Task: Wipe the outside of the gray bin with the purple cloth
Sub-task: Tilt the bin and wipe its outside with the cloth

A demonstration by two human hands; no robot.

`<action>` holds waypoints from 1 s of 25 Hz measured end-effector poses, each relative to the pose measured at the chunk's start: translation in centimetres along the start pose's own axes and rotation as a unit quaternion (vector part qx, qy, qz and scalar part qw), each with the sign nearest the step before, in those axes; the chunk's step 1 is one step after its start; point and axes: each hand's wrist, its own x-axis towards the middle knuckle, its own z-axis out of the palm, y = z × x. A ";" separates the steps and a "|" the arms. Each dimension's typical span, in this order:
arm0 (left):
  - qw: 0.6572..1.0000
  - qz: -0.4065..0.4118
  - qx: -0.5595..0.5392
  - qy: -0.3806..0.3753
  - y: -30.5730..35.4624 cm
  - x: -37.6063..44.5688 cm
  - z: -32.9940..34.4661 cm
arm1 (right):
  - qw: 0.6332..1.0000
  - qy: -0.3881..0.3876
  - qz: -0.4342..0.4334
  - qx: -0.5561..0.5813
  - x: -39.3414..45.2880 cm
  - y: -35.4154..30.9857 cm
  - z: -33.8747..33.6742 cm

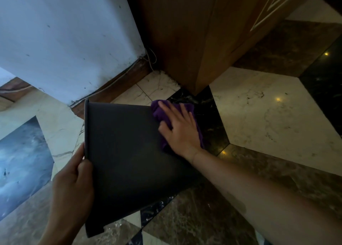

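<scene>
The gray bin (pixel 125 152) lies tipped on its side over the marble floor, one broad dark wall facing up at me. My left hand (pixel 74 185) grips its rim at the left edge, thumb on the outer wall. My right hand (pixel 179 131) lies flat, fingers spread, pressing the purple cloth (pixel 161 111) against the bin near its far right end, by the base. Most of the cloth is hidden under my palm; a bunched fold sticks out beyond my fingertips.
A white wall (pixel 70 41) with a brown skirting board and a thin cable (pixel 149 57) stands just behind the bin. A wooden cabinet corner (pixel 194 50) rises close beyond my right hand. Patterned marble floor (pixel 268 111) stretches to the right and front.
</scene>
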 end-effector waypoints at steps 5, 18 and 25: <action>0.997 -0.054 0.041 -0.044 0.6 1.3 -0.6 | 0.989 0.045 0.094 0.101 0.5 3.3 -1.4; 0.991 -0.057 0.115 -0.040 8.2 14.4 4.8 | 0.966 0.092 0.161 0.180 -1.3 4.4 -3.1; 0.973 0.218 -0.073 0.002 7.9 6.0 0.6 | 0.892 0.230 0.165 0.352 -2.9 2.3 -5.8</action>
